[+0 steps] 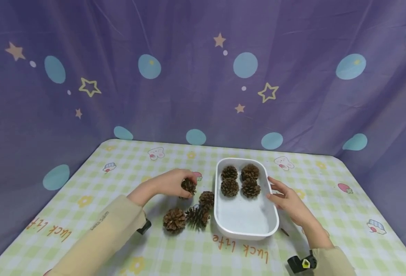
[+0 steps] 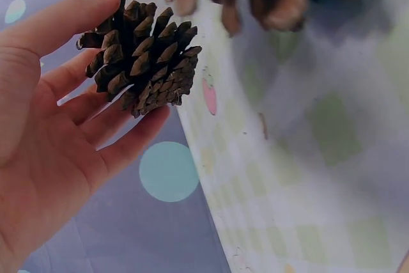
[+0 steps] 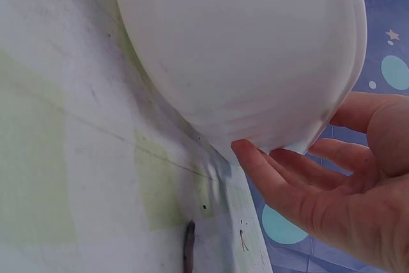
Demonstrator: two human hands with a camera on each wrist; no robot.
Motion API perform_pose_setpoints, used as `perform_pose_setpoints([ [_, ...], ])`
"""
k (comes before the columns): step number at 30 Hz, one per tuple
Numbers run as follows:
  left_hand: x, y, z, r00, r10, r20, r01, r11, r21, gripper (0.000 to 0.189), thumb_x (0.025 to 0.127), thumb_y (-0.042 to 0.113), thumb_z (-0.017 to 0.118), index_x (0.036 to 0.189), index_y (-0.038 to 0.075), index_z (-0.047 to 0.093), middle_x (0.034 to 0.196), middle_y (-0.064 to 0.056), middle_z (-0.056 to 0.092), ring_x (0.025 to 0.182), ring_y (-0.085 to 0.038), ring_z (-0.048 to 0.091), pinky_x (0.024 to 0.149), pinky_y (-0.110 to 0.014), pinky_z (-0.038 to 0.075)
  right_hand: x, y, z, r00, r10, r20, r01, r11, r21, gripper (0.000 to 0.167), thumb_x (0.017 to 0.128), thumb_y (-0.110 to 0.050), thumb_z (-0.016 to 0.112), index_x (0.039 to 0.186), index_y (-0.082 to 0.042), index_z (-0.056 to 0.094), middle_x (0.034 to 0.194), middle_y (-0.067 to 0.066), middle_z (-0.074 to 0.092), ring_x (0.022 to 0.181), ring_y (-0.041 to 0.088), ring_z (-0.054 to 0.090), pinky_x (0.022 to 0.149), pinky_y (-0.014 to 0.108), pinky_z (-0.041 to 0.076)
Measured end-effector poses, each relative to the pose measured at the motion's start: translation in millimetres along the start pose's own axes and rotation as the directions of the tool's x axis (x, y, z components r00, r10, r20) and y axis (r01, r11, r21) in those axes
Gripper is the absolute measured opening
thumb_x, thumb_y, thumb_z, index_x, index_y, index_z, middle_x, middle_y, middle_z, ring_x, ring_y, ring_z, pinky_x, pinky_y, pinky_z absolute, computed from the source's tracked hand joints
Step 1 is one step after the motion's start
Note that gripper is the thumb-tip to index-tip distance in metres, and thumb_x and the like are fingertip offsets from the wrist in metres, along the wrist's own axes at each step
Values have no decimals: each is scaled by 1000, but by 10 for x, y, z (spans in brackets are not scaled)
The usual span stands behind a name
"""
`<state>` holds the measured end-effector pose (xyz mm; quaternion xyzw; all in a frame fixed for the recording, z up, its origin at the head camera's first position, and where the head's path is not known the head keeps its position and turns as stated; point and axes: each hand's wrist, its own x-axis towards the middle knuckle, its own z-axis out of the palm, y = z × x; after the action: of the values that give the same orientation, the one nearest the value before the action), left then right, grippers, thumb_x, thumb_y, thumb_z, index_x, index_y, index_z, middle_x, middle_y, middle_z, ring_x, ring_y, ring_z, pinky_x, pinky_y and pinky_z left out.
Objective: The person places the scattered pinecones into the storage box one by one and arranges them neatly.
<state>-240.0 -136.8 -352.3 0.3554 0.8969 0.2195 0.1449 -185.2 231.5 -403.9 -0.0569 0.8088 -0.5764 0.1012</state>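
Observation:
My left hand [image 1: 175, 182] grips a brown pine cone [image 2: 144, 59] with the thumb on one side and the fingers on the other. A white tray [image 1: 245, 218] stands to the right, with several pine cones [image 1: 229, 188] grouped in its far half. My right hand [image 1: 289, 199] touches the tray's right wall from outside, fingertips [image 3: 243, 148] against the white side and no finger curled round it. Between my left forearm and the tray lie three more pine cones [image 1: 174, 220], one of them darker and spikier.
A green-and-white checked cloth [image 1: 327, 214] covers the table. Just right of the tray lies a small dark sliver [image 1: 284, 232]. Dark bands with devices [image 1: 303, 263] sit on both wrists. Behind the table's far edge hangs a purple curtain [image 1: 189, 103] with stars and blue ovals.

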Motion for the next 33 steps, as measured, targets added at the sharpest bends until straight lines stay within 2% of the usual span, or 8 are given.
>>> perform_pose_setpoints([
  [6,65,79,-36,998,20,-65,-20,1000,-4,37,77,23,71,110,12,58,106,2,58,99,-15,55,86,-32,47,3,-5,9,1000,8,-8,-8,1000,1,64,91,-13,53,146,-8,20,138,27,31,121,40,41,78,30,49],
  [10,129,131,-50,993,55,-105,-56,998,-8,30,78,23,69,104,17,57,102,4,56,95,-11,54,83,-30,47,11,-9,2,1000,14,-7,-14,1000,-5,64,91,-13,53,146,-9,20,139,27,31,122,40,41,76,29,48],
  [14,216,216,-85,986,97,-137,-101,995,-24,31,77,22,70,104,14,58,101,4,57,94,-10,55,84,-29,47,18,-7,-9,1000,13,-10,-13,1000,-6,64,91,-13,53,146,-8,20,138,27,31,122,39,41,76,28,49],
  [19,308,343,-131,982,119,-149,-128,991,-47,35,78,24,70,107,11,58,103,3,57,97,-12,54,85,-30,47,24,-6,-16,1000,6,-5,-6,1000,3,65,91,-14,53,146,-8,19,139,27,31,122,40,41,79,31,50],
  [24,395,463,-146,984,102,-145,-108,994,-36,34,78,29,70,108,18,57,105,5,57,99,-11,54,86,-30,46,19,-12,-8,1000,7,0,-7,1000,9,65,91,-15,53,146,-8,19,139,27,30,122,41,40,79,32,51],
  [28,477,541,-124,986,107,-129,-113,993,-39,35,79,28,70,110,18,57,108,4,58,102,-11,54,89,-30,46,14,-12,-6,1000,7,-6,-7,1000,11,65,91,-14,53,146,-9,19,139,27,31,122,40,40,79,31,50],
  [33,564,617,-47,986,115,-118,-123,990,-66,41,80,29,69,116,12,56,111,3,58,103,-11,54,89,-28,46,0,-4,-1,1000,8,2,-8,1000,21,65,91,-15,54,146,-9,19,139,27,31,121,40,41,79,32,51],
])
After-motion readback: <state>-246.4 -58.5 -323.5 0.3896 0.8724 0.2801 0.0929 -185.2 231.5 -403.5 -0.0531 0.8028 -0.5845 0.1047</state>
